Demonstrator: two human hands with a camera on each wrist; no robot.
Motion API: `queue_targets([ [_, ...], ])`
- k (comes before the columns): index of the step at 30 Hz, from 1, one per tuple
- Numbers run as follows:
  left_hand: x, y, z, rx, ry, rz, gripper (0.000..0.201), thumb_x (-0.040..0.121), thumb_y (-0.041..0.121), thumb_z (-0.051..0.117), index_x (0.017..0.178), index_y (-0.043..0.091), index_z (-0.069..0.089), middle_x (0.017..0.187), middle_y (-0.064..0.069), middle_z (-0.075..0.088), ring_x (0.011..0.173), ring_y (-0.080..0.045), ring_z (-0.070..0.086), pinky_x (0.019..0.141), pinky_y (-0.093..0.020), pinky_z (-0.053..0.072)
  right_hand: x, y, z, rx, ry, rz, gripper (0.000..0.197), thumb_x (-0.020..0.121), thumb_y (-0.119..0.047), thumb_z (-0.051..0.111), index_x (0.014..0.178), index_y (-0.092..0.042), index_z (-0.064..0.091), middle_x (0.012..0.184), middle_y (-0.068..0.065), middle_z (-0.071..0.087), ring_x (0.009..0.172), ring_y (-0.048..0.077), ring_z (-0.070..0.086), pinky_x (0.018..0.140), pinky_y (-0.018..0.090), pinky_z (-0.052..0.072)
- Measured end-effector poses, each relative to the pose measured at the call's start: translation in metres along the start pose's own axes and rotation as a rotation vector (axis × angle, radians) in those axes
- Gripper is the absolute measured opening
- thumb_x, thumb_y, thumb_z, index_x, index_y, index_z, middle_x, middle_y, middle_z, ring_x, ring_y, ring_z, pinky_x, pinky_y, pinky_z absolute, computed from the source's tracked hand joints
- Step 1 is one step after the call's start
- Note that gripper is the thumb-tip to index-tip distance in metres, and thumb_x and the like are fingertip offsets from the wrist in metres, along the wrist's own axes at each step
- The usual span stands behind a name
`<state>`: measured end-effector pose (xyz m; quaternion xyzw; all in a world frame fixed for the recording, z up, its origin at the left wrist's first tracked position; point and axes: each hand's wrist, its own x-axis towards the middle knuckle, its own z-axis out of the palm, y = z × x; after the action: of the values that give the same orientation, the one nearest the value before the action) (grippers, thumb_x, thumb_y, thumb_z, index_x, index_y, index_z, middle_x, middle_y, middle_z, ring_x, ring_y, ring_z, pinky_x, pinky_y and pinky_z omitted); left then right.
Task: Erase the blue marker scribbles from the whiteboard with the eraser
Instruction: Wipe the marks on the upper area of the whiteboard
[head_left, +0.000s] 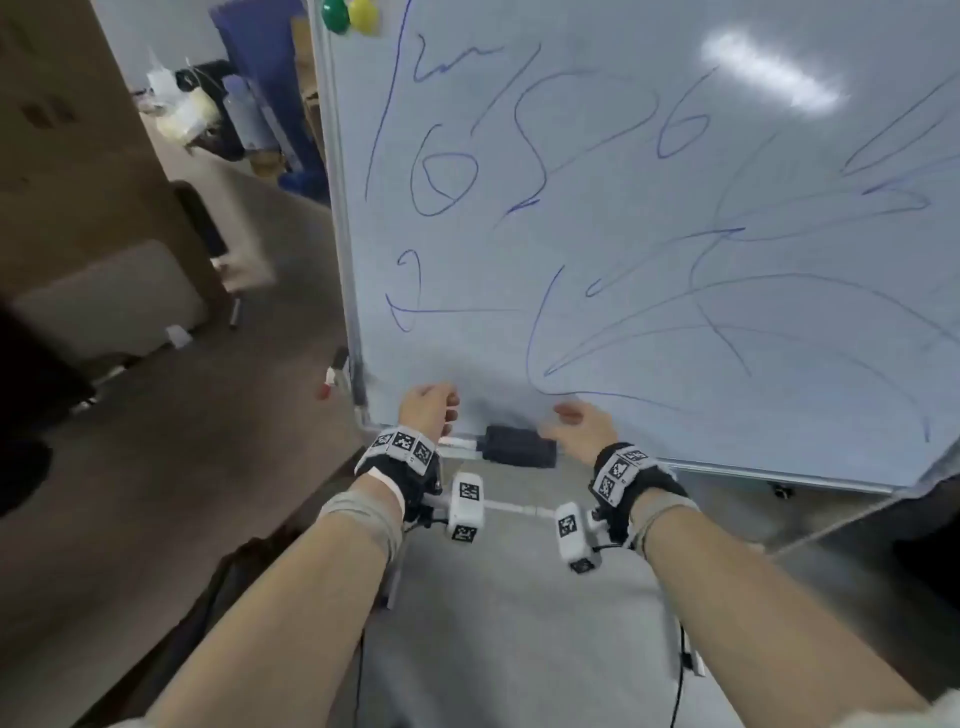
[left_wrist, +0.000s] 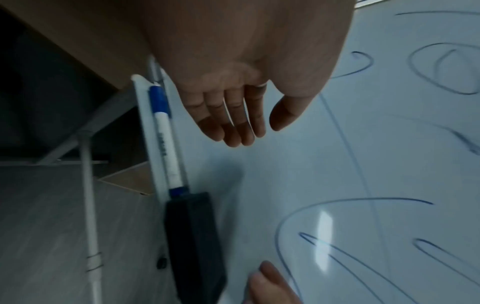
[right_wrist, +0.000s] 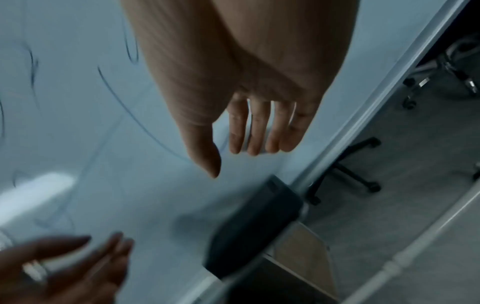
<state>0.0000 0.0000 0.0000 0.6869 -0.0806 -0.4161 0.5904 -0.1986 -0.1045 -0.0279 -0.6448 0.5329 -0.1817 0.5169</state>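
Note:
A whiteboard covered in blue marker scribbles fills the upper right of the head view. A black eraser lies on the ledge at the board's lower edge, also visible as the eraser and the eraser. My left hand hovers just left of it, fingers relaxed, holding nothing. My right hand hovers just right of it, open, fingers straight and clear of the eraser. In the wrist views the left hand and right hand are both empty.
A blue-capped marker lies on the ledge beside the eraser. Green and yellow magnets sit at the board's top left corner. A cardboard box and clutter stand at left; chair legs show behind the board.

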Motion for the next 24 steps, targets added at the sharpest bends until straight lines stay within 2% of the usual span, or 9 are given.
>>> queue_targets([
  [2, 0.011, -0.005, -0.010, 0.004, 0.051, -0.004, 0.016, 0.091, 0.011, 0.058, 0.075, 0.012, 0.059, 0.070, -0.003, 0.059, 0.052, -0.015, 0.050, 0.042, -0.017, 0.034, 0.002, 0.010, 0.014, -0.289, -0.038, -0.062, 0.061, 0.072, -0.026, 0.087, 0.127, -0.017, 0.062, 0.126, 0.002, 0.061, 0.115, 0.018, 0.057, 0.100, 0.028, 0.042],
  [4, 0.017, -0.009, -0.024, 0.022, 0.097, 0.007, 0.019, 0.090, 0.008, 0.058, 0.073, 0.013, 0.058, 0.068, -0.003, 0.058, 0.053, -0.016, 0.049, 0.043, -0.018, 0.035, 0.000, 0.020, 0.028, -0.631, -0.037, -0.100, 0.063, 0.068, -0.043, 0.085, 0.125, -0.033, 0.059, 0.127, -0.005, 0.052, 0.119, 0.019, 0.050, 0.101, 0.037, 0.042],
  [7, 0.022, -0.001, -0.041, 0.079, 0.236, 0.108, 0.014, 0.087, 0.012, 0.059, 0.074, 0.019, 0.062, 0.074, -0.003, 0.062, 0.068, -0.024, 0.058, 0.063, -0.029, 0.046, 0.000, 0.017, 0.040, -0.893, 0.011, -0.111, 0.060, 0.069, -0.049, 0.081, 0.123, -0.038, 0.057, 0.129, -0.002, 0.044, 0.121, 0.023, 0.045, 0.099, 0.042, 0.041],
  [8, 0.022, 0.007, -0.047, 0.112, 0.284, 0.131, 0.007, 0.086, 0.016, 0.060, 0.083, 0.019, 0.065, 0.082, -0.002, 0.065, 0.076, -0.025, 0.061, 0.071, -0.030, 0.048, 0.000, 0.011, 0.042, -0.917, 0.013, -0.104, 0.060, 0.069, -0.049, 0.081, 0.122, -0.037, 0.057, 0.129, -0.001, 0.044, 0.121, 0.025, 0.044, 0.099, 0.042, 0.041],
  [10, 0.023, 0.020, -0.058, 0.153, 0.364, 0.173, 0.018, 0.086, 0.021, 0.061, 0.103, 0.016, 0.062, 0.100, -0.001, 0.067, 0.090, -0.023, 0.062, 0.081, -0.030, 0.048, -0.002, -0.001, 0.044, -0.914, -0.001, -0.120, 0.061, 0.067, -0.052, 0.081, 0.120, -0.036, 0.057, 0.126, 0.000, 0.045, 0.122, 0.025, 0.043, 0.098, 0.041, 0.042],
  [16, 0.013, 0.103, -0.066, 0.228, 0.534, 0.293, 0.048, 0.084, 0.035, 0.062, 0.126, 0.013, 0.053, 0.126, -0.009, 0.056, 0.118, -0.029, 0.053, 0.095, -0.038, 0.041, -0.019, -0.098, 0.045, -0.640, 0.225, -0.523, 0.058, 0.069, -0.055, 0.082, 0.116, -0.028, 0.062, 0.111, -0.005, 0.059, 0.106, 0.022, 0.049, 0.093, 0.036, 0.042],
  [19, 0.009, 0.141, -0.071, 0.289, 0.470, 0.373, 0.054, 0.087, 0.039, 0.057, 0.136, 0.017, 0.050, 0.136, -0.009, 0.052, 0.127, -0.030, 0.048, 0.104, -0.045, 0.039, -0.024, -0.152, 0.053, -0.574, 0.380, -0.674, 0.054, 0.071, -0.050, 0.080, 0.117, -0.025, 0.064, 0.111, -0.004, 0.060, 0.105, 0.023, 0.048, 0.094, 0.033, 0.039],
  [23, 0.021, 0.170, -0.080, 0.156, 0.097, 0.384, 0.067, 0.091, 0.045, 0.042, 0.140, -0.001, 0.046, 0.140, -0.026, 0.049, 0.129, -0.042, 0.047, 0.110, -0.053, 0.035, -0.023, -0.198, 0.069, -0.601, 0.526, -0.838, 0.051, 0.073, -0.043, 0.075, 0.120, -0.027, 0.064, 0.109, -0.001, 0.056, 0.103, 0.026, 0.047, 0.090, 0.039, 0.043],
  [24, 0.021, 0.171, -0.082, 0.141, 0.025, 0.359, 0.065, 0.096, 0.045, 0.036, 0.140, -0.002, 0.045, 0.141, -0.026, 0.048, 0.130, -0.042, 0.047, 0.111, -0.050, 0.036, -0.021, -0.204, 0.071, -0.625, 0.549, -0.853, 0.052, 0.073, -0.041, 0.075, 0.122, -0.028, 0.064, 0.110, -0.001, 0.055, 0.104, 0.026, 0.047, 0.089, 0.039, 0.042],
])
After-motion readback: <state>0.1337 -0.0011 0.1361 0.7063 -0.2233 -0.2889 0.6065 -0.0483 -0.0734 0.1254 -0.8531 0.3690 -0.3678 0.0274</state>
